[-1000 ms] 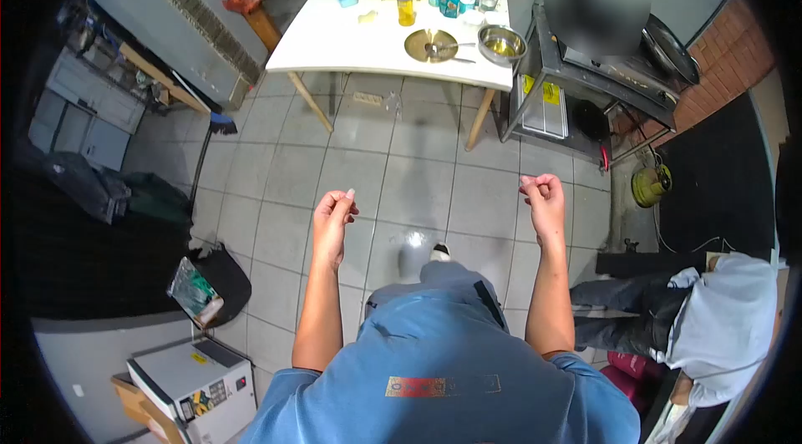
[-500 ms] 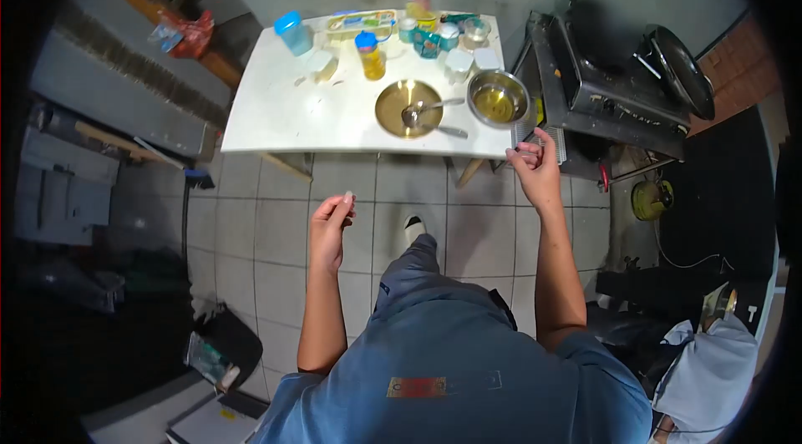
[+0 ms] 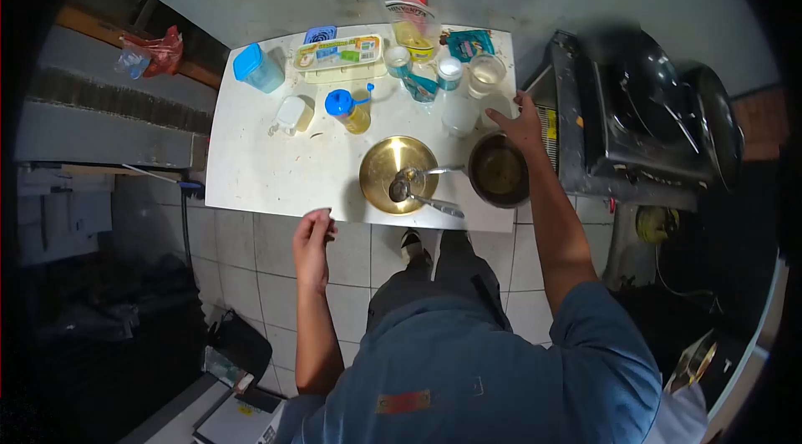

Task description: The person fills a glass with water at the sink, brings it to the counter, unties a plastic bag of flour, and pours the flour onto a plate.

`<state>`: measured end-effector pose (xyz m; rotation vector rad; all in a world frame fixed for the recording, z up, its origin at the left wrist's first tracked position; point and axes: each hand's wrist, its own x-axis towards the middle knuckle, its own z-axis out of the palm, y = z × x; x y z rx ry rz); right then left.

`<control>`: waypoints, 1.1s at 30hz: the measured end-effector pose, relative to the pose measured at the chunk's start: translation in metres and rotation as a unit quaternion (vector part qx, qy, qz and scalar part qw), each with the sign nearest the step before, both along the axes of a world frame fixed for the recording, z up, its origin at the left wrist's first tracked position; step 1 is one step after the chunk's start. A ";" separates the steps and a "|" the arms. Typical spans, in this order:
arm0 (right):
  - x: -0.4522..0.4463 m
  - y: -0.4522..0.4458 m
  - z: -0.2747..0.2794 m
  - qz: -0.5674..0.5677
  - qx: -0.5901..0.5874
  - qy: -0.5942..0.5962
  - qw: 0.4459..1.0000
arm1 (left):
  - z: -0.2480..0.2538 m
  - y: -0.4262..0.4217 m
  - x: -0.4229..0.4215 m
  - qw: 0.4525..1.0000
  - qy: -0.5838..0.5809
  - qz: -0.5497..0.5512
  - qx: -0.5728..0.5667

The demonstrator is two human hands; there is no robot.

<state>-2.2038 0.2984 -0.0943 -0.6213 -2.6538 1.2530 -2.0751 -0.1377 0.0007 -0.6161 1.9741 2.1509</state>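
Over the right end of the white table (image 3: 276,181) reaches my right hand (image 3: 521,126), thumb and fingers apart, just above a metal pot (image 3: 499,168). Pale translucent containers (image 3: 459,114) stand beside its thumb. My left hand (image 3: 314,237) is closed, fingers curled against the thumb, at the table's front edge; whatever may be in them is hidden. Between the hands lies a gold-coloured plate (image 3: 378,181) holding two metal spoons (image 3: 443,207), whose handles point right. Behind the plate stands a bottle of yellow liquid with a blue cap (image 3: 340,102).
Along the table's back are a blue-lidded container (image 3: 261,70), an egg carton (image 3: 338,55), jars (image 3: 449,72), teal packets (image 3: 469,45) and a clear bag (image 3: 411,26). A stove (image 3: 614,139) with a black pan (image 3: 710,122) stands right. A green gas cylinder (image 3: 656,224) is below.
I have come closer to the table. My right hand has moved forward from the front edge to above the pot. My left hand stays closed and is now at the table edge.
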 end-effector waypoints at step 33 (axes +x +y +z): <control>-0.113 0.007 0.059 0.215 -0.072 0.274 0.934 | -0.002 0.021 0.008 0.977 -0.080 0.199 0.015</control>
